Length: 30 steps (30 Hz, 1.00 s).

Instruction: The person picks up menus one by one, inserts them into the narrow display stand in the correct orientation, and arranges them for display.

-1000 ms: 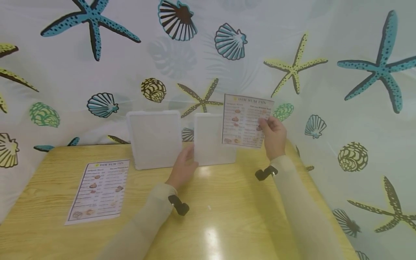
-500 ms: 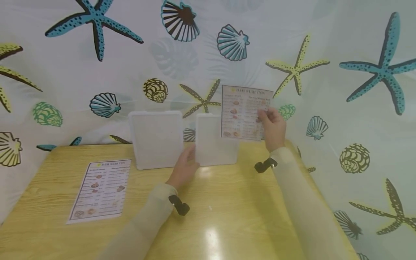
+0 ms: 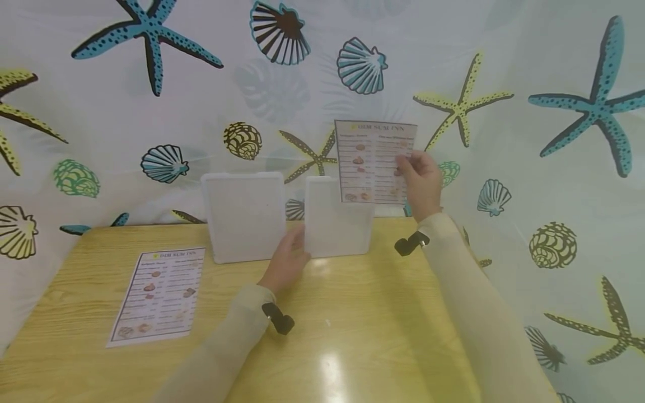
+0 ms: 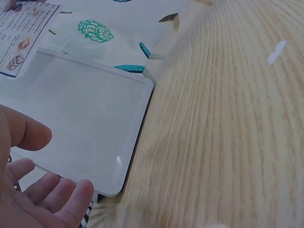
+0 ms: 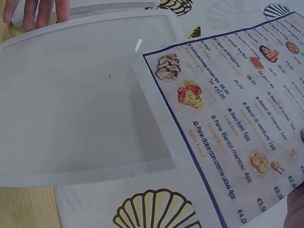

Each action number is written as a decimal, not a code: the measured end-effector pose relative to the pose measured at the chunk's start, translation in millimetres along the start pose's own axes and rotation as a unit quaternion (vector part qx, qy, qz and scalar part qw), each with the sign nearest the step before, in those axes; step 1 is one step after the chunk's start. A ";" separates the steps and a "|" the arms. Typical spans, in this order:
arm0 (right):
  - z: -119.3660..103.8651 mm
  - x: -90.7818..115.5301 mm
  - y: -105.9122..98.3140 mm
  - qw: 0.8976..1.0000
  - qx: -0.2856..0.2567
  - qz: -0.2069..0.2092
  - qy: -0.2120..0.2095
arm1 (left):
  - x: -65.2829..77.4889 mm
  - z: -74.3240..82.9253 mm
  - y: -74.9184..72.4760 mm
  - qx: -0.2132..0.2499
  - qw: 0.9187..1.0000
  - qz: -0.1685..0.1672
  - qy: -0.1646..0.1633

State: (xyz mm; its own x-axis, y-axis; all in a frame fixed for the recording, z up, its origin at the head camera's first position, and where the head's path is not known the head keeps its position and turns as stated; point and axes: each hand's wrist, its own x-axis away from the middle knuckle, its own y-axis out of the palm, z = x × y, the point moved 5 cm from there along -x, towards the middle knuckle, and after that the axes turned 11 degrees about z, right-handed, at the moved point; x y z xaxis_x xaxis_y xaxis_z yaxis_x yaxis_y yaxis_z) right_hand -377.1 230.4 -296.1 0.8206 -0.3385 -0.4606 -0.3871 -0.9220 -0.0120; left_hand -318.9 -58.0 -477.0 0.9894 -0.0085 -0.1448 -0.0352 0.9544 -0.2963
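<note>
A sheet printed "DIM SUM INN", a menu [image 3: 358, 168], is pinched by my right hand [image 3: 423, 182] at its right side, thumb in front. It is held up before the patterned backdrop, its lower part overlapping the smaller white board [image 3: 337, 232]. This raised-rim board stands upright on the table. At its left edge is my left hand [image 3: 287, 257]; the left wrist view shows the thumb [image 4: 33, 135] in front of the board and relaxed fingers [image 4: 78, 202] beside the edge. Whether they touch it is unclear.
A larger white board [image 3: 244, 221] stands upright to the left. A second menu [image 3: 161, 296] lies flat on the wooden table [image 3: 363, 324] at the left. Behind the table hangs a backdrop [image 3: 196, 120] with shells and starfish.
My right hand has raised the menu and shifted it slightly left, uncovering more of the smaller board. My left hand stays at that board's left edge.
</note>
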 end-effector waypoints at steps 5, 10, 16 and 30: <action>-5.9 -3.3 5.8 1.000 0.014 -0.008 -0.009 | 0.0 -0.4 -0.4 0.001 1.000 -0.002 -0.002; -10.6 -6.2 11.3 1.000 0.007 -0.009 -0.024 | 0.3 -0.6 -1.3 0.000 1.000 -0.001 -0.002; -11.3 -7.0 14.3 0.999 -0.019 -0.005 -0.030 | 0.9 -3.1 -0.8 0.000 1.000 -0.004 -0.001; -28.8 -23.5 26.6 0.997 -0.032 0.001 -0.064 | 2.1 -2.7 -2.0 0.003 1.000 -0.013 -0.005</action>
State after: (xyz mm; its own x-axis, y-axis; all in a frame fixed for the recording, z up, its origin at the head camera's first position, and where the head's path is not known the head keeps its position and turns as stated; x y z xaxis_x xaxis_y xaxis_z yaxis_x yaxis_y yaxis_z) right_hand -394.6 208.4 -260.1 0.7584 -0.3171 -0.5694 -0.3575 -0.9329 0.0434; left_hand -317.1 -60.8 -479.2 0.9913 -0.0295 -0.1280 -0.0095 0.9558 -0.2939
